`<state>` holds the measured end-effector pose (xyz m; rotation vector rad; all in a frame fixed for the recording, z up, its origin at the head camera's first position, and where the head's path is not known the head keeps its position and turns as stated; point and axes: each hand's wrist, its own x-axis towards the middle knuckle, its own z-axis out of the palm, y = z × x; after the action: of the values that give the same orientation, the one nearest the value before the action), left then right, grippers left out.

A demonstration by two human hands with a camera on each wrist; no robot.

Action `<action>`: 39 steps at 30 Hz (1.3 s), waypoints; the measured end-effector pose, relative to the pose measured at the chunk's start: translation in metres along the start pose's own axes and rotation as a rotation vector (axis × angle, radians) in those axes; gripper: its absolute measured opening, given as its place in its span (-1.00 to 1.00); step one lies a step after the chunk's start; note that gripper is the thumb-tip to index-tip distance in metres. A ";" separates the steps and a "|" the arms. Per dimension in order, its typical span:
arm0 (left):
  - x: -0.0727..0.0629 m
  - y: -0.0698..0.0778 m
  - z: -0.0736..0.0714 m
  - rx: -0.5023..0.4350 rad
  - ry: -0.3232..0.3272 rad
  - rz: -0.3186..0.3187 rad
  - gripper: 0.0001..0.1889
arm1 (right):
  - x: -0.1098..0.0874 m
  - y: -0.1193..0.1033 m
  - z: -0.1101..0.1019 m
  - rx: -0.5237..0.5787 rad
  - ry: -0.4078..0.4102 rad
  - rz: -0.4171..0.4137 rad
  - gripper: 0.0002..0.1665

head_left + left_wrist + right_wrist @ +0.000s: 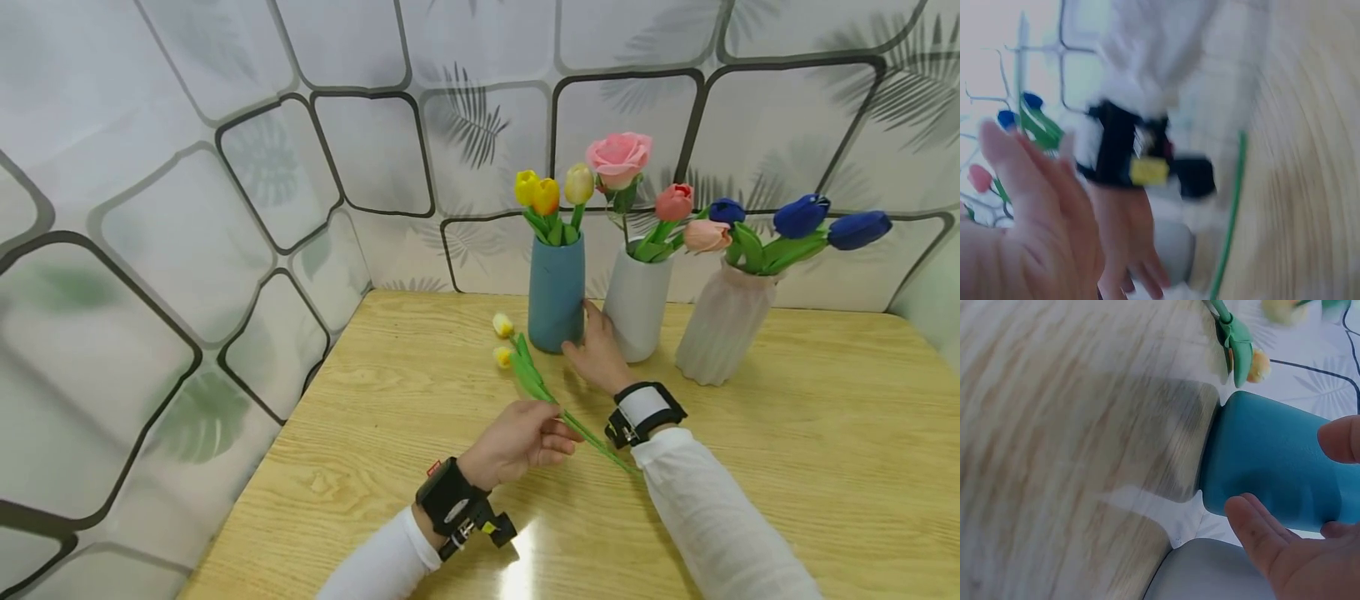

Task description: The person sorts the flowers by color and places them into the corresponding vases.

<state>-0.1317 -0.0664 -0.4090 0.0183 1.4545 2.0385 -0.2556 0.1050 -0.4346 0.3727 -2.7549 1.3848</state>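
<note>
My left hand (pixel 517 442) pinches the green stems of a pair of white-and-yellow tulips (pixel 531 379) that lie aslant over the table, blooms toward the back. In the left wrist view the picture is blurred; a stem (pixel 1235 206) runs beside both hands. At the lower right side of a blue vase (pixel 556 292) is my right hand (pixel 600 354), its fingers spread against or very near the vase wall. That vase stands upright and holds yellow and cream tulips (pixel 546 196). In the right wrist view, the vase (pixel 1266 456) lies close to the fingertips.
A white vase (pixel 637 304) with a pink rose (pixel 619 160) and pink tulips stands just right of my right hand. Farther right is a ribbed pale vase (pixel 723 325) with blue tulips (pixel 802 217). A patterned backdrop (pixel 375 150) rises behind the wooden table (pixel 825 467).
</note>
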 end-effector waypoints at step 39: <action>0.018 -0.015 -0.005 0.687 0.467 1.009 -0.85 | 0.001 -0.003 0.002 -0.020 0.005 -0.014 -0.06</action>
<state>-0.1407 -0.0588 -0.4293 0.7311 2.7918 2.1822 -0.2553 0.1018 -0.4332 0.3863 -2.7553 1.3517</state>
